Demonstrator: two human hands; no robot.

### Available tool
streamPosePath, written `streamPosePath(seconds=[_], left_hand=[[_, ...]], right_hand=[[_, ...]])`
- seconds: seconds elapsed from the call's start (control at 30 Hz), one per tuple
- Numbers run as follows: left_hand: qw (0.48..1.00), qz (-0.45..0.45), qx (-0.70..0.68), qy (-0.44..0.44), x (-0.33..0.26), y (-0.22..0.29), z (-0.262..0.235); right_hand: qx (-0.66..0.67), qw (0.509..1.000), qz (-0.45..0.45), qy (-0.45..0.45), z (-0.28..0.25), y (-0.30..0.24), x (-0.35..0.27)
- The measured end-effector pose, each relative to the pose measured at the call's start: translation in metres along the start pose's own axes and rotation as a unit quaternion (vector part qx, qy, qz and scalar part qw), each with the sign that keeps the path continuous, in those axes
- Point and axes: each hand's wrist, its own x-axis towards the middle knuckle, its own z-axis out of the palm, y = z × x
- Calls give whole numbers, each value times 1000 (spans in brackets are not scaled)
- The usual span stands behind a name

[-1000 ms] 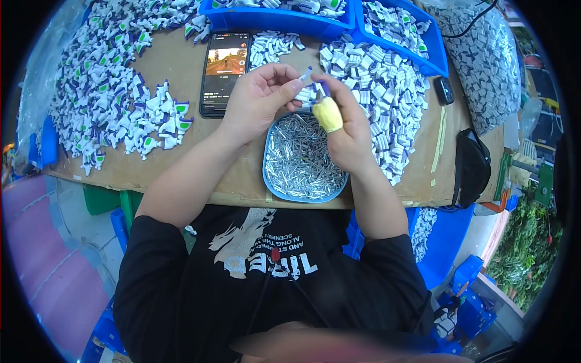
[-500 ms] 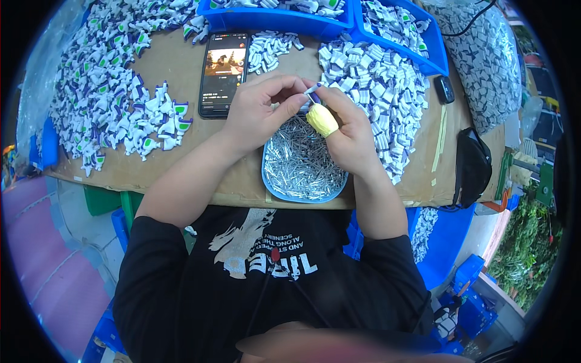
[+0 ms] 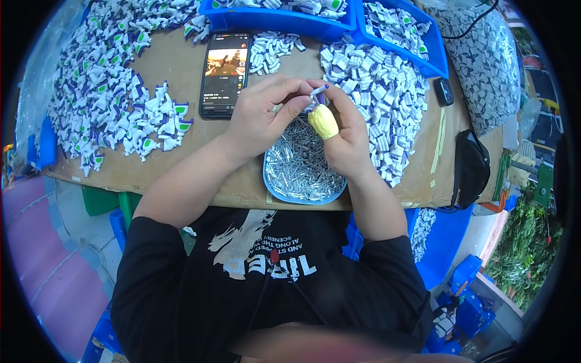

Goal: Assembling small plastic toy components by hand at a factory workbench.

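Over a blue tray [image 3: 270, 192] of small metal pins, both my hands meet around a small white-and-purple plastic piece [image 3: 320, 90]. My left hand [image 3: 261, 112] pinches at its near side, thumb against fingers. My right hand [image 3: 350, 130] grips the piece between the forefinger and the thumb, which is wrapped in yellow tape [image 3: 324, 122]. Fingers hide much of the piece, and whether a pin is also held cannot be made out. Just right of my right hand spreads a heap of white-and-purple blocky parts [image 3: 387, 103].
A large pile of white, purple and green figure parts [image 3: 115, 85] covers the left of the table. A phone [image 3: 224, 75] lies beside small white parts [image 3: 272, 51]. Blue bins [image 3: 278, 21] line the back. At right are a black key fob [image 3: 443, 91], black pouch [image 3: 472, 166] and filled plastic bag [image 3: 484, 66].
The small piece has turned slightly between my fingers, its purple tip now pointing more to the right. My hands stay nearly in place. The picture on the phone differs.
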Motion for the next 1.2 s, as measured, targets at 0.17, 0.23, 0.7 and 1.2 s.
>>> streamPosePath(seconds=[0.17, 0.23, 0.7, 1.2], left_hand=[[996, -46, -74, -20, -5, -3, 3], [984, -95, -149, -14, -7, -5, 5], [967, -170, -174, -71, -4, -6, 2], [908, -271, -319, -22, 1, -4, -1]], right_hand=[[-12, 1000, -3, -3, -1, -4, -1], [-11, 999, -31, 11, 2, -4, 2], [-47, 996, -61, 33, -2, -3, 1], [-21, 1000, -11, 18, -7, -1, 1]])
